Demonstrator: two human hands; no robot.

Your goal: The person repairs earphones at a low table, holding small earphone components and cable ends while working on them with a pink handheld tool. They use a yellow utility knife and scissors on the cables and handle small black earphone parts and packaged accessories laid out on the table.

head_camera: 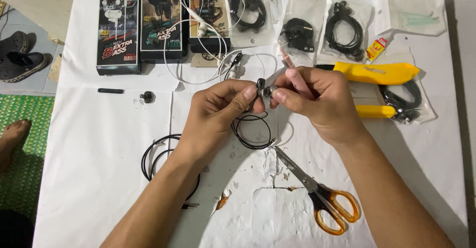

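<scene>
1. We are pinching a small black earbud housing (261, 85) in our left hand (215, 114), closed on it.
2. Our right hand (317, 102) is gripping a silvery round earbud part (270, 91), touching the housing, above the white-covered desk (99, 144).
3. A thin black cable (253, 131) is dangling beneath; orange-handled steel scissors (322, 198) are lying near.

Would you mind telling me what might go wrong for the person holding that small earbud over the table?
The earbud is pinched only by the fingertips of the left hand and right hand, so it might slip. Its thin black cable hangs looped and could snag. The scissors lie near the right forearm and might get bumped.
</scene>
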